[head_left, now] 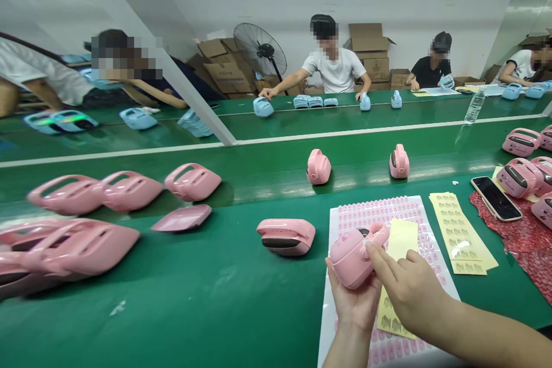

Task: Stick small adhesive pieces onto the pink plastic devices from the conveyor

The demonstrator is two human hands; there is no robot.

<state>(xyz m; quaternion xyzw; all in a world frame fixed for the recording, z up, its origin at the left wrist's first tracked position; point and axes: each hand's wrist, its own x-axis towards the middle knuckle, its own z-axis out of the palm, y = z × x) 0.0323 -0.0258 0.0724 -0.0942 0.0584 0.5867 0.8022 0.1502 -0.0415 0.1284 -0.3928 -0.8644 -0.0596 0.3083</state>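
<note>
My left hand is wrapped from below around a pink handled device, which looks like a small portable speaker and is held tilted. Against its side, near the end of the handle, my right hand presses its index fingertip; the other fingers are curled, and whatever may be under the tip is hidden. Beneath both hands lies a white sheet of pink oval stickers, partly covered by a pale yellow label strip. Another pink device with a dark front panel rests to the left.
More pink devices stand at the left, beside a loose pink panel. Yellow label sheets, a phone and red bubble wrap lie right. Across the green belt, co-workers sit among blue devices.
</note>
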